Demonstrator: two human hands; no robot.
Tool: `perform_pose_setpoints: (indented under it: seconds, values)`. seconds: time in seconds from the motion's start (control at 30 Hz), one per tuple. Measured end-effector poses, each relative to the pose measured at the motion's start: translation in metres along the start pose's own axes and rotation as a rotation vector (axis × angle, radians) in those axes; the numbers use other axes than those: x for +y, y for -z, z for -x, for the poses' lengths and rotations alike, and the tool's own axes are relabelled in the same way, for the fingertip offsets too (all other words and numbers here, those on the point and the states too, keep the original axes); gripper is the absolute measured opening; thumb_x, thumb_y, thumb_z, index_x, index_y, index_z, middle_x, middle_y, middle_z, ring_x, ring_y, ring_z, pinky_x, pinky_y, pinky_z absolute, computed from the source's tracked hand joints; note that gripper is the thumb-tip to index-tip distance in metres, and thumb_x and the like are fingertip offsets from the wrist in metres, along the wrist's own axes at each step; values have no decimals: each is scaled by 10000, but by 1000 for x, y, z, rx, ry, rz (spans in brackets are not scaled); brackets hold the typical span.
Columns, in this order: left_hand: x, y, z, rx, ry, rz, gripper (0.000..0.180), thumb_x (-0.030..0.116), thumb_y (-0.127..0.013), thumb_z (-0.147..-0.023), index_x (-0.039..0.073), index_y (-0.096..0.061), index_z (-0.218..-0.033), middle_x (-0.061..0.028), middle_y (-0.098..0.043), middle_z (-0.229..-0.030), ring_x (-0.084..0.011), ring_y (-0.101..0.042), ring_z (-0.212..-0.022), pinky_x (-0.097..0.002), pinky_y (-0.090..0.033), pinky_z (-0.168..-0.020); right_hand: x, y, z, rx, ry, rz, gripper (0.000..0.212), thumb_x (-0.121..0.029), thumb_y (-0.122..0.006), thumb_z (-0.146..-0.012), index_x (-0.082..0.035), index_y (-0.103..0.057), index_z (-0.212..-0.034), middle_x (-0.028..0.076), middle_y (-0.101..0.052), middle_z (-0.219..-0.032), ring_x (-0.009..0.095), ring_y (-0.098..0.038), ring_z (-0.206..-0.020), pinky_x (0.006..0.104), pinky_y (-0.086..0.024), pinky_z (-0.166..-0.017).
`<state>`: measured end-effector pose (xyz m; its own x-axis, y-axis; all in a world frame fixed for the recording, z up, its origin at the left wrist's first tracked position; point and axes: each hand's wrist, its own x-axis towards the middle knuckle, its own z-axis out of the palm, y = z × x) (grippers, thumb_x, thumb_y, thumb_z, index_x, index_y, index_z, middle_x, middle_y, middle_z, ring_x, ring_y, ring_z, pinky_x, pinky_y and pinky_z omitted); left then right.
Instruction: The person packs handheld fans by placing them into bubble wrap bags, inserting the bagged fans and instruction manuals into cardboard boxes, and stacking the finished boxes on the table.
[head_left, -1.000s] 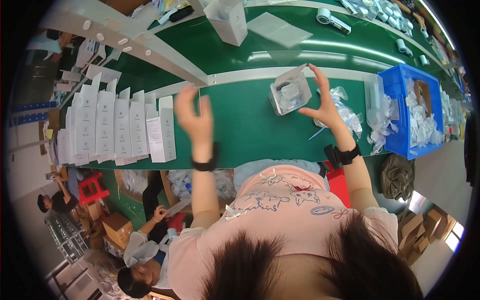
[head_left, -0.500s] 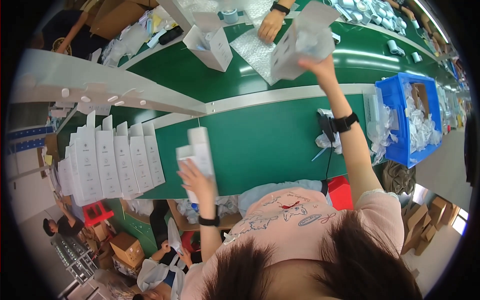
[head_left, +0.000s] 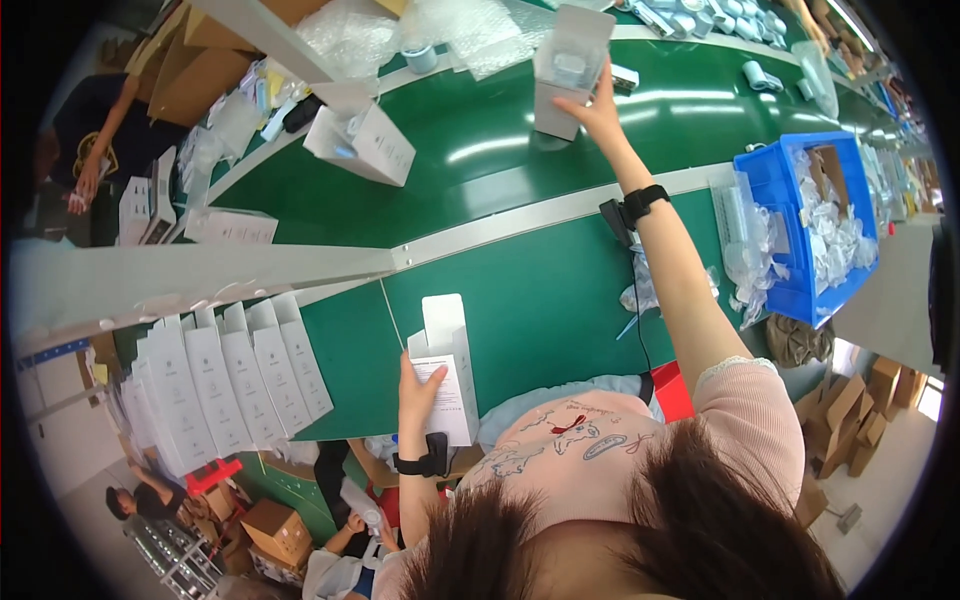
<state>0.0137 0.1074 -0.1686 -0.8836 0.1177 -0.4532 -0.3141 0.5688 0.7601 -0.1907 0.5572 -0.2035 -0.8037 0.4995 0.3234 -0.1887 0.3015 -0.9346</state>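
Open box [head_left: 552,103], at the far green table [head_left: 480,180], is clamped in the right hand [head_left: 592,110]; its uncovered contents [head_left: 570,68] could spill if tipped. Left hand [head_left: 418,395] grips a second box [head_left: 463,375] and leaflet [head_left: 446,405]; a loosened thumb could let the leaflet slip.

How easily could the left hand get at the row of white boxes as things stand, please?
Probably yes: green tabletop runs between the left hand and the row of white boxes. However, that hand holds another box, which it might need to release first.
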Motion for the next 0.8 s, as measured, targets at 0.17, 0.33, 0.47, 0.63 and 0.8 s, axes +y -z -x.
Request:
perform_pose_setpoints:
  seconds: [0.17,0.33,0.47,0.63,0.8]
  values:
    - [11,-7,-5,-11,-78,46,708,99,-656,-722,-22,-258,-1296,-170,-439,-1203,-253,-424,-1111,-325,-325,-944,13,26,18,-66,132,456,869,-260,-737,-643,-59,-245,-1331,216,-419,-1199,337,-432,-1110,372,-354,-949]
    - [28,-13,0,83,-147,230,769,92,-654,-715,2,-206,-1334,-164,-351,-1290,-261,-358,-1177,-339,-260,-993,-34,101,65,-174,-51,497,636,-229,-688,-688,-54,-423,-1239,178,-449,-1215,296,-442,-1122,357,-349,-946]
    - [92,-11,15,124,-369,246,842,142,-674,-699,4,-161,-1353,-166,-205,-1380,-273,-230,-1263,-357,-170,-1036,-28,205,100,139,-125,1192,473,-207,-658,-689,-77,-522,-1123,164,-534,-1083,301,-487,-1024,400,-392,-880]
    - [116,-35,0,-16,-465,202,865,100,-659,-701,44,-121,-1376,-145,-156,-1405,-246,-183,-1285,-358,-159,-1043,-6,253,112,43,-519,1463,514,-217,-671,-637,-66,-505,-1100,140,-555,-1006,309,-486,-998,447,-404,-850]
    - [145,-81,-17,-167,-583,381,893,29,-644,-708,71,-64,-1386,-133,-170,-1397,-242,-231,-1264,-354,-196,-1033,-6,249,112,-145,-217,1523,518,-175,-676,-595,-52,-477,-1057,132,-553,-980,324,-496,-968,435,-418,-833]
